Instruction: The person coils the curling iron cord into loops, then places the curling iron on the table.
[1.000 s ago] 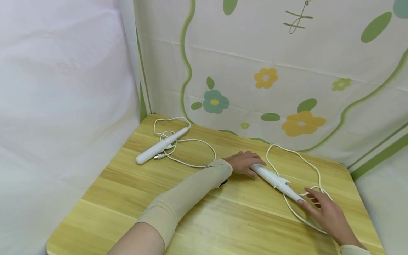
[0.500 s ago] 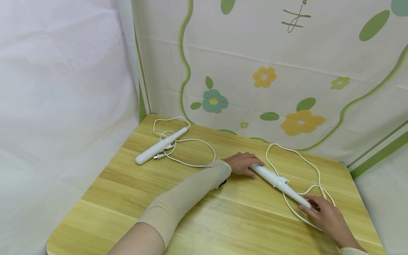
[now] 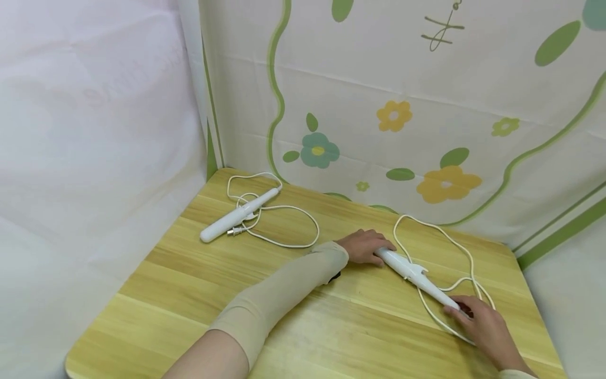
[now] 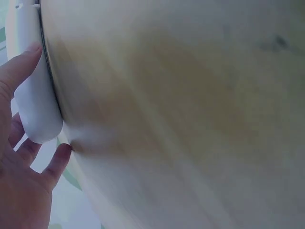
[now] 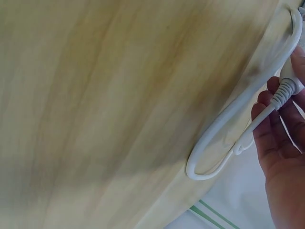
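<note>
My L hand [image 3: 363, 246] grips the white corded styling iron [image 3: 418, 277] near its rounded end; R hand [image 3: 485, 321] pinches the cord end, prob. to steady both ends. It's at wood table's [image 3: 341, 326] R side, w/ cable [image 5: 248, 93] looped alongside.

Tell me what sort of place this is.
Probably a small makeshift work booth, perhaps indoors: a wood-grain tabletop stands against a flower-printed hanging, with a pale sheet along its left side.

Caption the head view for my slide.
Left grip and right grip hold a white corded wand by its ends; a second wand lies at left on the wood-grain table.
</note>
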The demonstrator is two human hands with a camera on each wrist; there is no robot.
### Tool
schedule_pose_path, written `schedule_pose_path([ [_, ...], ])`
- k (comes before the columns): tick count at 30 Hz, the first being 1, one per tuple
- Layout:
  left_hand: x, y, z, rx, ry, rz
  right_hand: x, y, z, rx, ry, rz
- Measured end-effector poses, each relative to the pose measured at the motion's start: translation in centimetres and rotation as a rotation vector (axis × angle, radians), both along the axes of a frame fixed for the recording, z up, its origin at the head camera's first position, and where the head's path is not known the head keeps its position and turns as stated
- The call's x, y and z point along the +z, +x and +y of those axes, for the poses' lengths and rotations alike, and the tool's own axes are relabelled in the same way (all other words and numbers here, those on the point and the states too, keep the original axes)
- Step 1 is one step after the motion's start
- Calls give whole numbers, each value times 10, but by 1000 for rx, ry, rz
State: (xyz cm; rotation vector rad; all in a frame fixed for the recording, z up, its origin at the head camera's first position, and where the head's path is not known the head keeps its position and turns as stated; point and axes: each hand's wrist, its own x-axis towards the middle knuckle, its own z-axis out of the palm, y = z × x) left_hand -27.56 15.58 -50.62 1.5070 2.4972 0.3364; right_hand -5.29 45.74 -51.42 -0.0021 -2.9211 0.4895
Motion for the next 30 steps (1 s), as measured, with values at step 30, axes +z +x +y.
schedule_pose_path([
  [30, 19, -6, -54, -78, 131, -154, 21, -14, -38, 111, -42, 241],
])
